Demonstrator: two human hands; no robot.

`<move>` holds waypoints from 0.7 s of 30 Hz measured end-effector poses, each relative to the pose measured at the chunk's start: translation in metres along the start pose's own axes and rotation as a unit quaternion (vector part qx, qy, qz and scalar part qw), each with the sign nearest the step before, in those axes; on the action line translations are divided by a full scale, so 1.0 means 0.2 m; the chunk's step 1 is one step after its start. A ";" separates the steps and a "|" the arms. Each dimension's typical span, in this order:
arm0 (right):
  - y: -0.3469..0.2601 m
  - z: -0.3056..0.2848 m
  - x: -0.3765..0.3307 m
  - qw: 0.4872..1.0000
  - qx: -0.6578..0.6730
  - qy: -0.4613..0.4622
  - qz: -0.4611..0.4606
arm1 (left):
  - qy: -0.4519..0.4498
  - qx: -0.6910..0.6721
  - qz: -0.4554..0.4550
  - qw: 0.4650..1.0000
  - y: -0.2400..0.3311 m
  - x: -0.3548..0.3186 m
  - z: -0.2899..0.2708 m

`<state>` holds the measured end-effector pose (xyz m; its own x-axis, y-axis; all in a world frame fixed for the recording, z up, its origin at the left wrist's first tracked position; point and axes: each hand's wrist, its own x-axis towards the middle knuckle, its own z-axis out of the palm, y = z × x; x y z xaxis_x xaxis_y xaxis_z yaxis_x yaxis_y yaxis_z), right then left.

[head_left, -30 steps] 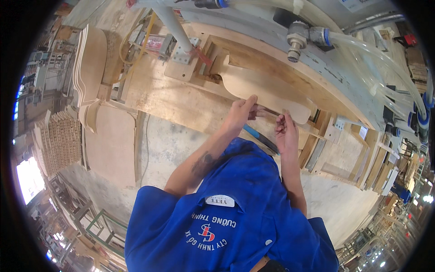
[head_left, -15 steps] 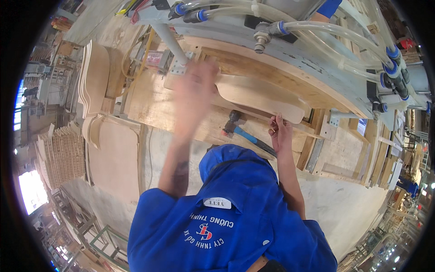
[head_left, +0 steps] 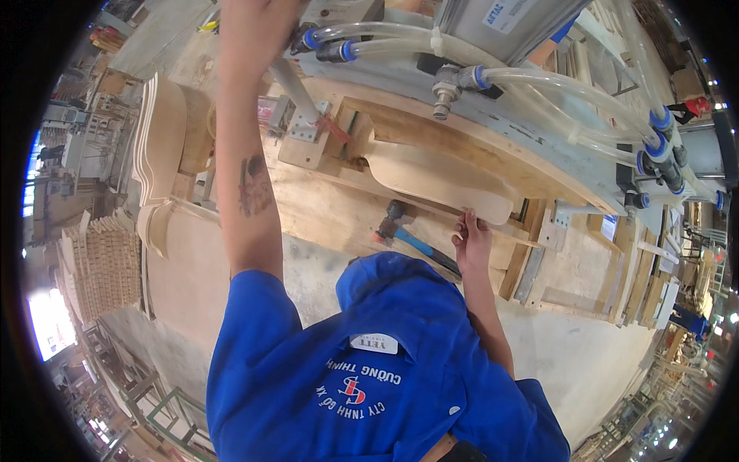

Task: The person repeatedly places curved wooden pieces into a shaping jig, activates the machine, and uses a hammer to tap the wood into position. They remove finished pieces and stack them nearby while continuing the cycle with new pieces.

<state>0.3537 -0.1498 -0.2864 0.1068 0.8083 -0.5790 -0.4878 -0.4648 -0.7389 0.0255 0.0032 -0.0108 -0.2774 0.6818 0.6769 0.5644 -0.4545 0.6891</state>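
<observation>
A pale curved plywood panel (head_left: 431, 181) lies in a wooden press mould (head_left: 566, 177) under the machine's beam. At the panel's right end my right hand (head_left: 472, 240) has its fingers curled, thumb and fingertips pinching the near edge. My left hand (head_left: 258, 31) reaches up to the top left, beside the hose fittings of the machine. Its fingers run out of the picture or are hidden, so what it touches does not show. A mallet (head_left: 416, 241) with a black head and blue-and-black handle rests on the bench between my arms.
Clear air hoses (head_left: 570, 77) with blue-ringed fittings arch over the beam (head_left: 493, 108). A grey post (head_left: 296, 91) stands at the mould's left end. Further left are several curved plywood sheets (head_left: 163, 138) and a tall stack of wood pieces (head_left: 100, 266).
My left hand has left the panel's left end and gone up and left to the machine's top corner. My right hand stays at the panel's edge.
</observation>
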 end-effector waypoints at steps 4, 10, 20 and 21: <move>0.00 0.00 -0.01 1.000 -0.008 0.019 -0.001 | 0.014 -0.008 -0.005 1.000 -0.04 0.01 -0.02; 0.05 0.00 -0.02 1.000 0.004 0.004 -0.023 | 0.017 -0.089 -0.014 0.996 -0.04 0.02 -0.03; 0.14 -0.08 0.05 0.988 -0.114 -0.072 -0.071 | -0.050 0.057 0.139 0.987 -0.04 0.01 -0.09; 0.16 -0.09 0.07 0.980 -0.169 -0.083 -0.060 | -0.056 0.043 0.107 0.992 -0.02 0.01 -0.10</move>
<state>0.3550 -0.1591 -0.3248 -0.0093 0.8993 -0.4373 -0.1618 -0.4329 -0.8868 0.0080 -0.0048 -0.0069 -0.0586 0.6360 0.7695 0.6672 -0.5484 0.5041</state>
